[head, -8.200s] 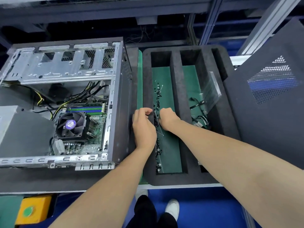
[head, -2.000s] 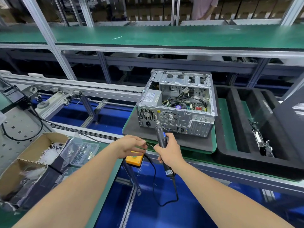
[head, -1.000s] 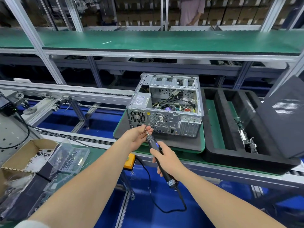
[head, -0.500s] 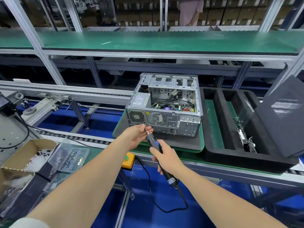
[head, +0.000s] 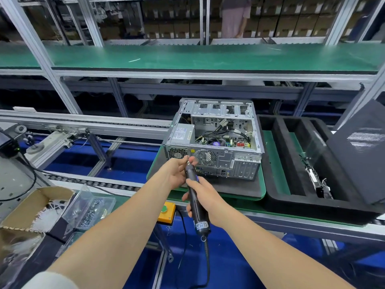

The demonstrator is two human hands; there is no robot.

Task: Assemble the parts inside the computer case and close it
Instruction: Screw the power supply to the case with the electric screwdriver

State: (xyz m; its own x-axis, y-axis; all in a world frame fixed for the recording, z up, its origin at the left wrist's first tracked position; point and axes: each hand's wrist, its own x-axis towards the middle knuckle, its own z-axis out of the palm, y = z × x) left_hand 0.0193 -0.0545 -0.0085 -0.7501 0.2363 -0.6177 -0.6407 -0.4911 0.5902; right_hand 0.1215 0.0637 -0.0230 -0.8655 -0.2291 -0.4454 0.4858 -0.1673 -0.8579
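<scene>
my right hand (head: 205, 197) is clamping the electric screwdriver (head: 201, 223), tilting its tip up so my left hand (head: 175, 174) is pinching the bit, likely loading it. the open computer case (head: 214, 140) is sitting just beyond, rear toward me.

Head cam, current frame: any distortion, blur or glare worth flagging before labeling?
Head view: strong wide-angle distortion, the posts lean outward toward the edges. Head view: lighting is even and shadows are soft. Head view: the screwdriver tip at the left hand is slightly smeared, while the computer case reads sharp. Head view: there is a bright patch on the dark side panel, glare or mesh, cannot tell.
</scene>
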